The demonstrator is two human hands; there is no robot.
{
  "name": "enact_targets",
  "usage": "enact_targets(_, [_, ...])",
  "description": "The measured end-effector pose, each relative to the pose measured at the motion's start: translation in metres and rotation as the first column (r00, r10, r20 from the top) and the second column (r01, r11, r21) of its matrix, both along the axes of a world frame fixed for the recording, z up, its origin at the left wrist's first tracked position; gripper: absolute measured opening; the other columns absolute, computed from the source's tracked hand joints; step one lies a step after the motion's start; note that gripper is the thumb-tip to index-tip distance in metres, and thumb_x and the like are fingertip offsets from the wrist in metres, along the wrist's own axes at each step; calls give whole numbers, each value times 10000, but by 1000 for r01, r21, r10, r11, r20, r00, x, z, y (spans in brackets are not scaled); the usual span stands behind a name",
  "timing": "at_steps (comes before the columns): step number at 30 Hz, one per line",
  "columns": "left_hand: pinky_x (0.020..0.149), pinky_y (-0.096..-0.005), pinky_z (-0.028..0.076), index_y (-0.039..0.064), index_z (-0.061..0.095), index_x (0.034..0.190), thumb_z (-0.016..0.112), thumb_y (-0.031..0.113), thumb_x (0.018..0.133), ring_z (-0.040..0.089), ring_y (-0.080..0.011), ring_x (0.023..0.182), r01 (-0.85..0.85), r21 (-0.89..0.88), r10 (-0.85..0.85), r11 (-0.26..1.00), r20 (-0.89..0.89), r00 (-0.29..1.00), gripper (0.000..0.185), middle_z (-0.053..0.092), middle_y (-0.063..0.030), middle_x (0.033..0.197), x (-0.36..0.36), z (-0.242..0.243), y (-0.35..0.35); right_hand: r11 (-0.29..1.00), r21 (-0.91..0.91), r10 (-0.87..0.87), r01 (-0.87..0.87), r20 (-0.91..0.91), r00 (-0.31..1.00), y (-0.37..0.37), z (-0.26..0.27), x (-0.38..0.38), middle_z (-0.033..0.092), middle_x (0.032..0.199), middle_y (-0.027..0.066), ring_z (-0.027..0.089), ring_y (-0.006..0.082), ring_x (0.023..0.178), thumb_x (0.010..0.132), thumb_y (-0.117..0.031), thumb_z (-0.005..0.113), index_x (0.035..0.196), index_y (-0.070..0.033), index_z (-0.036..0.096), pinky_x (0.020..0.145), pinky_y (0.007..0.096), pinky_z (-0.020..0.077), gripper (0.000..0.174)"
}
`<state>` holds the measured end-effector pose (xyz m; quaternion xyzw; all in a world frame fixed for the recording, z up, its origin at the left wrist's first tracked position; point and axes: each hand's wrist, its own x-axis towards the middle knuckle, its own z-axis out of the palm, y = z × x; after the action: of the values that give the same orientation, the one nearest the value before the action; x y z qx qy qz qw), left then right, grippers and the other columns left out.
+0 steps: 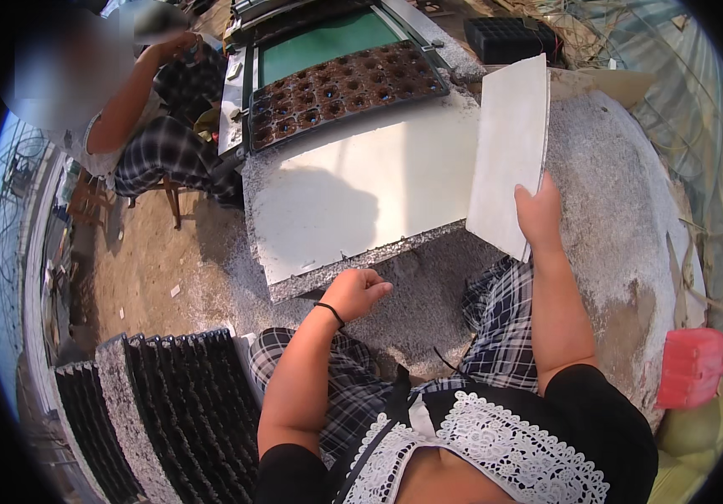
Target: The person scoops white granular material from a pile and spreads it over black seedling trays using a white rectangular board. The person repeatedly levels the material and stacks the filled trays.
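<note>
My right hand (539,211) grips the lower edge of a stiff white board (507,151), held up beside the right end of a white tabletop panel (361,201). Just off the panel's near edge, my left hand (358,294) is loosely curled, with nothing visible in it; a dark band circles its wrist. Beyond the panel lies a black cell tray (342,94) filled with dark brown soil, a hollow in each cell and bits of blue in some. It rests at the near end of a framed device with a green surface (326,44).
Stacked black cell trays (191,403) stand at my lower left. A seated person (122,120) works at the upper left. At the right are a granule-covered surface (607,183) and a red plastic container (692,368). A black crate-like thing (506,41) lies at the upper right.
</note>
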<state>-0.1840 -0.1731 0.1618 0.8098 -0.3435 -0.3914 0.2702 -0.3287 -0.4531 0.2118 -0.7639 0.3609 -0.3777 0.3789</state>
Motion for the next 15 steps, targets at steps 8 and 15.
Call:
enact_targets(8, [771, -280, 466, 72, 561, 1055, 528, 204, 897, 576, -131, 916, -386, -248, 314, 888, -286, 905, 209, 592, -12, 1010, 77, 10, -56, 952, 305, -42, -33, 234, 971, -29, -3, 0, 612, 937, 117, 587, 183, 854, 727, -11, 514, 1033, 39, 532, 771, 308, 446, 311])
enact_targets(15, [819, -365, 510, 60, 429, 1194, 521, 234, 905, 566, -230, 986, -860, -207, 438, 466, -790, 428, 350, 533, -111, 1152, 168, -18, -146, 871, 482, -158, -101, 467, 870, -35, 12, -2, 551, 1050, 188, 579, 251, 930, 756, -14, 482, 1152, 62, 435, 820, 344, 462, 406])
